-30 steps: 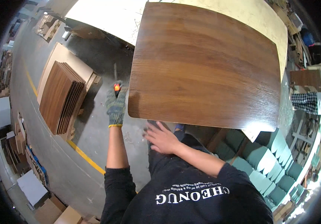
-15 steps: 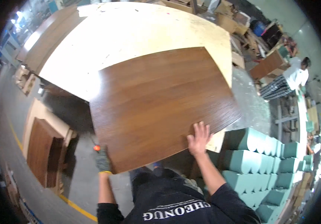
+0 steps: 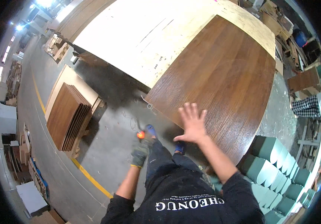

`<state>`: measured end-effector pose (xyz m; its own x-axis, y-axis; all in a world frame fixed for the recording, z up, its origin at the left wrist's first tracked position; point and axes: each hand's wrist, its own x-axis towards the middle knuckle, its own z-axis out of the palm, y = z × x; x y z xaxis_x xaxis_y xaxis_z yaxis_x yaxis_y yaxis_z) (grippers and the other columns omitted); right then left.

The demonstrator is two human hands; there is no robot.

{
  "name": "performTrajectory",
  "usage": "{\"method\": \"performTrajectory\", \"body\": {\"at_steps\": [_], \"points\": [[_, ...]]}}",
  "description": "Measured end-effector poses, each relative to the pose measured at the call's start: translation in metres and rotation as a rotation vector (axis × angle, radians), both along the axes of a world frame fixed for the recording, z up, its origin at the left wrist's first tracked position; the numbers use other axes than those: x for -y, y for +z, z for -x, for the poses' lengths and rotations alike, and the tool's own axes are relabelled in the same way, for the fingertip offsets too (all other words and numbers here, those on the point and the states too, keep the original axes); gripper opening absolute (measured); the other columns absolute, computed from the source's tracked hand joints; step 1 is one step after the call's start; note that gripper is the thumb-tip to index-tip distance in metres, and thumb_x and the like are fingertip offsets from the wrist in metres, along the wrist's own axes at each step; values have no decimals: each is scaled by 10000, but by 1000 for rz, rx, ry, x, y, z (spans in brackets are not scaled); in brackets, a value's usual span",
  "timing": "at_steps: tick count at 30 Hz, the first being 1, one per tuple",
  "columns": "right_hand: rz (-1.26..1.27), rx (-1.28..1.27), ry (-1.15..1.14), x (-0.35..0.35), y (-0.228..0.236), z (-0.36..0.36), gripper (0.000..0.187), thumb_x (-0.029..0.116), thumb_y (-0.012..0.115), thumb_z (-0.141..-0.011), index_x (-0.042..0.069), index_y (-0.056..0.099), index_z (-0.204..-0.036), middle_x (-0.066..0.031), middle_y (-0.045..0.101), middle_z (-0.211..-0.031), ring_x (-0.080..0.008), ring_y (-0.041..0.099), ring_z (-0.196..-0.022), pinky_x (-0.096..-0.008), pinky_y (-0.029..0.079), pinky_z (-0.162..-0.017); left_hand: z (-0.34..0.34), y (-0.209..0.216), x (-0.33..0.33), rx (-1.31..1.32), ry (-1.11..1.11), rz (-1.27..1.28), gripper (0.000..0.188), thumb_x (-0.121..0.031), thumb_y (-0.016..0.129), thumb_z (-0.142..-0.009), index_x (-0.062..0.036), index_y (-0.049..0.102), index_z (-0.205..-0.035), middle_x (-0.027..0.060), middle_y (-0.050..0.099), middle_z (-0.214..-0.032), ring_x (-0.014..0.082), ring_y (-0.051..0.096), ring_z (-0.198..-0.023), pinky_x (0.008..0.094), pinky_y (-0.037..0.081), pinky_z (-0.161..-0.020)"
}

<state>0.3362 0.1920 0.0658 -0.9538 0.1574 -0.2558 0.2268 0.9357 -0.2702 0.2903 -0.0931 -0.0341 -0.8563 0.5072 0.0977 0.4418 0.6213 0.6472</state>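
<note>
Brown panel, right hand splayed nearby — left hand clamped on orange-tipped tool

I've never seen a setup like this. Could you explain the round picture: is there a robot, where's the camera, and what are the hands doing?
There's no robot here, just a person working with two hands. The camera sits on their head and looks down; its wide lens bends straight edges. Picture left is the person's left.

A dark brown board lies on a pale table, overhanging its near edge. The gloved left hand grips a small orange-ended tool, too blurred to identify. The bare right hand has its fingers spread over the board's edge; I can't tell whether it's touching. A stack of brown boards stands off to the left.
</note>
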Motion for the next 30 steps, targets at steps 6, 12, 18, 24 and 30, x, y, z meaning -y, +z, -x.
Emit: {"method": "performTrajectory", "body": {"at_steps": [6,12,18,24,30], "points": [[-108,-157,3,34,-31,12,693,10,473,-810,173,244,-1444,-108,139,-1520,-352,119,-1398,-701,145,-1019,85,83,-45,598,408,-454,228,-225,634,-839,-39,611,-969,29,611,-748,126,556,-592,294,442,-529],[-136,-86,77,34,-23,-42,633,57,473,-833,200,299,-1425,-100,193,-1504,-337,172,-1389,-678,146,-1033,57,-30,-71,387,233,-471,168,-178,679,-792,-44,618,-872,-3,582,-651,112,537,-554,274,449,-554],[-144,-32,69,26,-19,-68,610,154,543,-812,234,366,-1390,-76,240,-1489,-313,172,-1395,-643,135,-1059,16,32,-103,260,379,-386,252,-212,680,-816,-5,597,-932,50,621,-787,140,579,-687,301,464,-633],[104,-134,60,-40,-17,-20,684,368,636,-773,194,380,-1383,-90,248,-1495,-316,178,-1395,-562,120,-1100,43,54,-59,601,221,-67,373,-291,626,-858,-39,540,-1120,127,631,-890,248,605,-791,350,474,-726],[-151,-242,-252,-132,-41,53,650,365,610,-817,185,365,-1392,-99,259,-1491,-317,185,-1392,-555,135,-1100,40,128,-32,594,-30,177,414,-332,539,-893,-101,502,-1234,213,621,-1026,392,613,-898,439,483,-771]]}}
